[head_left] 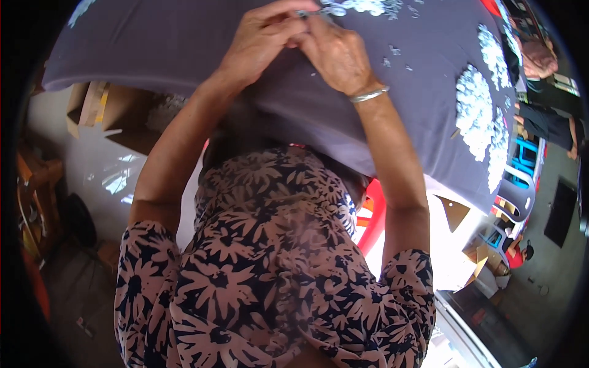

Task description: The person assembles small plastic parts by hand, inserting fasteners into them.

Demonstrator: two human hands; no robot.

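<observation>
At the top of the head view my two hands meet over a table covered with a dark grey-purple cloth (pixel 165 46). My left hand (pixel 262 38) is closed, its thumb and forefinger pinched together. Opposite it, my right hand (pixel 338 54) is closed too, fingertips touching those of the left. A small pale piece (pixel 302 13) shows between the fingertips, too small to name. Just beyond lies a pile of small whitish-blue pieces (pixel 362 6). A few loose small pieces (pixel 394 50) are scattered right of my right hand, whose wrist wears a silver bracelet (pixel 369 94).
Larger heaps of the pale pieces (pixel 473 110) lie along the table's right side. Under the left edge stands an open cardboard box (pixel 92 107). A red chair (pixel 375 208) is by my right side. Blue stools (pixel 523 156) and other people, one in dark trousers (pixel 546 122), are at the far right.
</observation>
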